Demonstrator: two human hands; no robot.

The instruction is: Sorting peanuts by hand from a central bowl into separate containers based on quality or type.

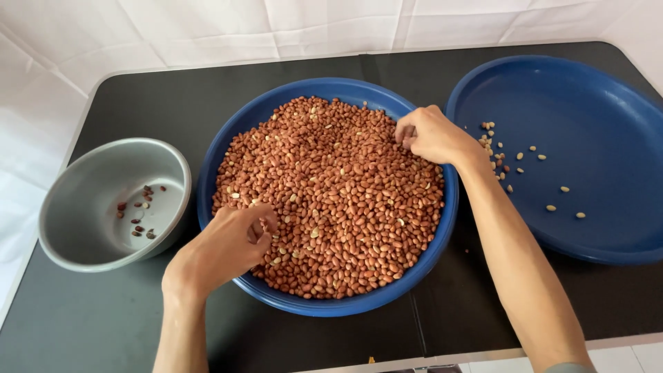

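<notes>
- Left hand [224,250] pinches curled fingers among red-skinned peanuts [338,200] in the wide round blue plastic basin [219,148] mid-worktop; whether it grips a nut is hidden.
- Right hand [429,136], fingers bunched, picks at the heap's far-right rim.
- Best to pick one nut at a time, lightly.

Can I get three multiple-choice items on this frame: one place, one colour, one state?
1. Where is the grey bowl?
A. left of the peanut basin
B. right of it
C. inside it

2. What colour is the peanut basin?
A. red
B. blue
C. white

3. What is the left hand doing?
A. resting on the table
B. holding the bowl
C. curled among the peanuts

Key: 1 A, it sits at the table's left end. 2 B, its rim is blue. 3 C, its fingers are curled on the heap.
</notes>
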